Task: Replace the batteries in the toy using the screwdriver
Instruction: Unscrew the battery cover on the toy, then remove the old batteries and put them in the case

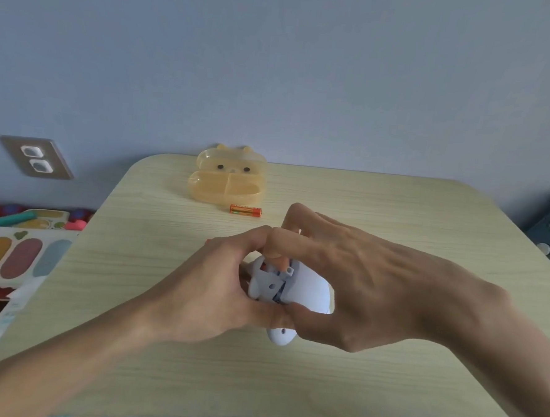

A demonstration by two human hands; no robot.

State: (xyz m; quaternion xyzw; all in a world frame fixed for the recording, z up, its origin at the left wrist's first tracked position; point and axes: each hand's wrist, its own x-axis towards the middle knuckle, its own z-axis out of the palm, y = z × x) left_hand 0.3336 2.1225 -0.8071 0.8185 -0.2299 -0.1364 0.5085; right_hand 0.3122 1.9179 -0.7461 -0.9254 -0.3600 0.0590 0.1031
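Head view, centre of frame: left hand point(211, 285) and right hand point(359, 284) both curl their fingers round the white toy point(307, 294), low over the surface point(384, 392), its battery bay open. It looks like light, hard, smooth plastic, probably slippery; grip its rounded sides. A battery point(245, 210) lies upper centre.

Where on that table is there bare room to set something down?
Bare: the table's far right corner beyond the right hand; the left side beyond the left hand; the near strip between the forearms. Crowded: the middle, where both hands grip the white toy, and the far edge, where a battery lies beside a yellow bear-shaped case.
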